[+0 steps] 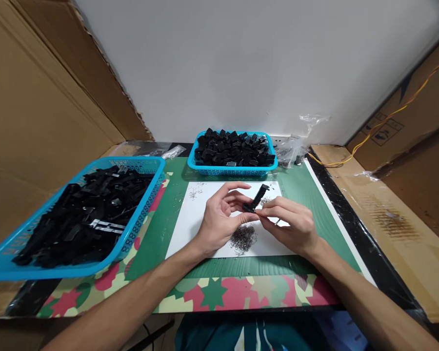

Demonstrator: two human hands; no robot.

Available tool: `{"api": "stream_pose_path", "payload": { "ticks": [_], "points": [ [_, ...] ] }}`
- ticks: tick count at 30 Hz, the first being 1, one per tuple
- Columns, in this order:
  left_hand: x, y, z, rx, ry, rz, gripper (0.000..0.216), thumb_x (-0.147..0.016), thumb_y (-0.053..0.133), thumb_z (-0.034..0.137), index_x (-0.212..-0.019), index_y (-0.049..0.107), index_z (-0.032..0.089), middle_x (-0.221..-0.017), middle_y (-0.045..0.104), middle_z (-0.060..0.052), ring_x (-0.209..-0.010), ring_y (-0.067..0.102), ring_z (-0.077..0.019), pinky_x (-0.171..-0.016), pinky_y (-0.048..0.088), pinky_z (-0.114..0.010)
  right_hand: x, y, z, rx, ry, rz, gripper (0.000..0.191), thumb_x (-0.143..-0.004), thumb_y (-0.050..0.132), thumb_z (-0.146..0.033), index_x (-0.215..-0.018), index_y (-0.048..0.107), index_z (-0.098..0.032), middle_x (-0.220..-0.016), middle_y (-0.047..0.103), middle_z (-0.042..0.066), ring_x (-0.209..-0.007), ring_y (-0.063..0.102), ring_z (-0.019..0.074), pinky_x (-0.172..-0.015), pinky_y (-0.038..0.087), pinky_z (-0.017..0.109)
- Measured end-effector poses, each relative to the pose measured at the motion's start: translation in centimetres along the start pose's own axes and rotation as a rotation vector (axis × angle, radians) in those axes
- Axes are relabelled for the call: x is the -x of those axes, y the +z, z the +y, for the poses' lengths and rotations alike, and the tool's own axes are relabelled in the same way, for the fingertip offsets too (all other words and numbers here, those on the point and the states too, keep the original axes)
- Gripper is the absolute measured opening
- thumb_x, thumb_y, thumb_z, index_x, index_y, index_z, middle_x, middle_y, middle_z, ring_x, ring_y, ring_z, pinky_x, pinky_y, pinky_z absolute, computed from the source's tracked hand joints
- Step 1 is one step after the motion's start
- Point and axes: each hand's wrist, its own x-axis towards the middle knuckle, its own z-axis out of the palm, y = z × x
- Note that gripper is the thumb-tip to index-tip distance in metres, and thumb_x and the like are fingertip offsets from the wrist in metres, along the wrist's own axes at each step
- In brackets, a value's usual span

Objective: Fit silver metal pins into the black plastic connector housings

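My left hand (pixel 225 214) is closed round the lower end of a black plastic part (pixel 259 196), whose long arm tilts up to the right. Close against the part's lower end, the fingertips of my right hand (pixel 292 222) are pinched together. A short bit of a thin, light-coloured rod (pixel 277 222) shows beneath those fingers; the rest of it is hidden. Under my hands, a pile of tiny metal pins (pixel 243 238) lies on a white sheet (pixel 193 222). More small metal pieces (pixel 195 191) are scattered at the sheet's far left corner.
At left stands a blue basket (pixel 156 187) heaped with black plastic parts. Another blue basket (pixel 229 170), full of small black pieces, is by the wall. Clear plastic bags (pixel 290 151) lie beside it. Cardboard encloses both sides, and a yellow cable (pixel 356 151) hangs at right.
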Motion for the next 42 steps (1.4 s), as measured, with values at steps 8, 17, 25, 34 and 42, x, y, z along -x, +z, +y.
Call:
{"api": "stream_pose_path", "payload": {
  "ticks": [8, 17, 25, 34, 42],
  "points": [
    [0.0, 0.0, 0.2, 0.007, 0.028, -0.024, 0.051, -0.063, 0.099, 0.020, -0.108, 0.076, 0.017, -0.098, 0.078, -0.006, -0.091, 0.075, -0.0179, -0.082, 0.064, -0.026, -0.3, -0.2, -0.1, -0.140, 0.069, -0.025, 0.013, -0.093, 0.068, -0.005, -0.097, 0.074, -0.016, -0.086, 0.077, 0.008, -0.077, 0.073, 0.0162, -0.068, 0.059, 0.027],
    [0.3, -0.2, 0.0, 0.061, -0.136, -0.052, 0.038, -0.072, 0.095, 0.030, -0.105, 0.083, 0.015, -0.094, 0.081, -0.009, -0.077, 0.076, -0.0183, -0.075, 0.065, -0.030, -0.4, -0.5, 0.1, -0.152, 0.152, -0.010, 0.012, -0.094, 0.074, -0.011, -0.098, 0.080, -0.020, -0.084, 0.077, 0.005, -0.072, 0.071, 0.0158, -0.064, 0.056, 0.028],
    [0.1, -0.4, -0.6, 0.145, -0.241, -0.128, 0.043, -0.092, 0.076, 0.050, -0.115, 0.082, 0.015, -0.077, 0.073, -0.006, -0.070, 0.065, -0.0126, -0.071, 0.054, -0.025, -0.3, -1.4, 0.7, 0.060, 0.094, -0.075, 0.017, -0.098, 0.069, -0.014, -0.108, 0.080, -0.021, -0.081, 0.077, 0.004, -0.067, 0.067, 0.0147, -0.060, 0.051, 0.028],
    [0.8, 1.0, 0.1, -0.183, -0.150, -0.293, 0.050, -0.090, 0.078, 0.046, -0.133, 0.073, 0.020, -0.124, 0.076, -0.013, -0.111, 0.071, -0.0253, -0.093, 0.056, -0.035, 1.8, -3.6, -1.6, 0.399, 0.114, -0.125, 0.028, -0.098, 0.060, -0.004, -0.096, 0.080, -0.024, -0.078, 0.076, -0.002, -0.061, 0.064, 0.0090, -0.054, 0.040, 0.023],
    [1.8, 1.1, -0.7, -0.694, 0.382, -0.313, 0.014, -0.091, 0.078, 0.028, -0.102, 0.077, 0.019, -0.107, 0.076, -0.008, -0.102, 0.068, -0.0228, -0.094, 0.051, -0.040, 5.0, -3.7, -3.0, 0.292, 0.315, -0.142, 0.023, -0.101, 0.060, -0.012, -0.099, 0.079, -0.025, -0.080, 0.074, 0.001, -0.060, 0.063, 0.0105, -0.056, 0.045, 0.023]
  ]
}}
